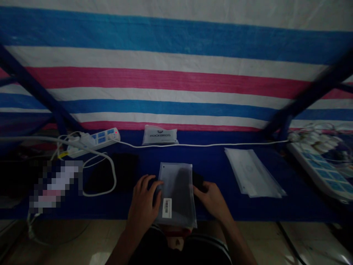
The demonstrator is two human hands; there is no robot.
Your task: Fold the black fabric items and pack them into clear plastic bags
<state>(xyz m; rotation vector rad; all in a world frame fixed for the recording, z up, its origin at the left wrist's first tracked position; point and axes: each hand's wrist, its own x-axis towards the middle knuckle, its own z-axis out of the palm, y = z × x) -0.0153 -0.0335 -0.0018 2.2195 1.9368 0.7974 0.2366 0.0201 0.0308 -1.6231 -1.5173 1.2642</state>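
A flat, translucent plastic pouch with a dark filling [180, 184] and a white barcode label [167, 208] lies at the front of the blue tabletop [212, 160], its near end apparently reaching the table's edge. Pressed nearer the body, the slick plastic could slip off; a one-sided push could skew it.

The left hand [145, 198] lies palm down along the pouch's left side, fingers spread and loosely bent, not closed on anything. The right hand [211, 198] comes in from the pouch's right, thumb towards its edge, fingers at a small black item [198, 180]; whether they grip it I cannot tell.

Right of the pouch lie overlapping clear plastic sleeves [249, 171]; beyond it, a grey, ROCKBROS-printed pouch [160, 137].
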